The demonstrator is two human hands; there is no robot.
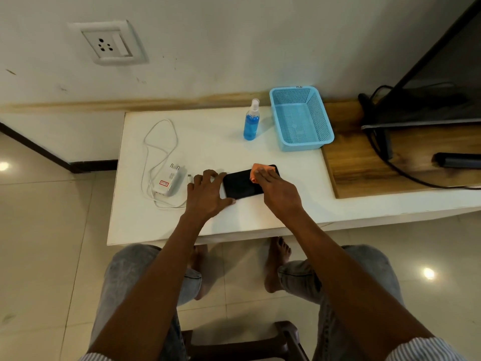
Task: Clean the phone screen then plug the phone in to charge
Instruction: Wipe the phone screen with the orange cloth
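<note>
Phone (240,184): flat black glossy slab, lying on the smooth white table (208,142) near its front edge. Left hand (208,192) spread, fingers straight, fingertips braced against the phone's left end. Right hand (279,190) presses an orange cloth (259,171) (soft, crumpled) onto the screen's far right corner. White charger (168,182) with looped cable (158,152) lies left. Blue spray bottle (251,123) stands beside a blue mesh basket (302,118).

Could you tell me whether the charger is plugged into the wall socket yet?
No. The charger lies on the table, pins bare; the wall socket is empty.
</note>
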